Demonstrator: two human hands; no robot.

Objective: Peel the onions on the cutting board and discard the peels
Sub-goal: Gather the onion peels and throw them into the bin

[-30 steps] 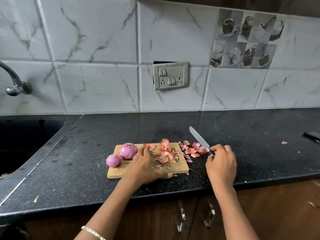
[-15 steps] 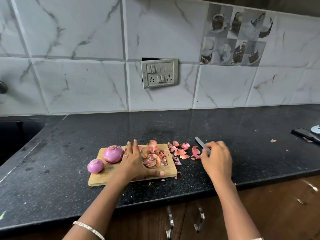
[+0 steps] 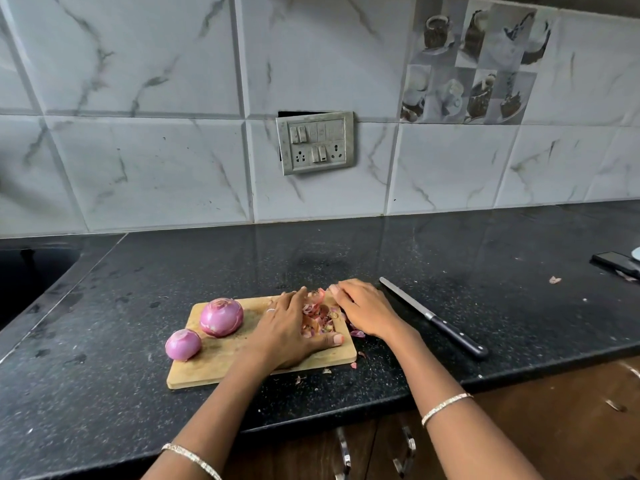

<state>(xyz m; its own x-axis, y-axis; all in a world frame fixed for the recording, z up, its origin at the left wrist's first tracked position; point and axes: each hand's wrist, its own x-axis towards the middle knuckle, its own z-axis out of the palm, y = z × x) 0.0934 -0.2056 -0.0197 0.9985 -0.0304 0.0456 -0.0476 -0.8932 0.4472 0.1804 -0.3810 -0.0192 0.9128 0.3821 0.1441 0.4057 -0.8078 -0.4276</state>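
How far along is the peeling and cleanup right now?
Done: both onions, the larger onion and the smaller onion, sit peeled on the cutting board, and the knife lies on the counter. In hand: the left hand and right hand cup the peels between them. Left: lifting and discarding them, plus stray bits by the board.

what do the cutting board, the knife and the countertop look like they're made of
Cutting board: pale unfinished wood or bamboo, matte with faint grain. Knife: bright metal blade, likely steel; dark glossy handle, perhaps plastic. Countertop: polished black speckled stone, probably granite, mirroring the wall tiles.
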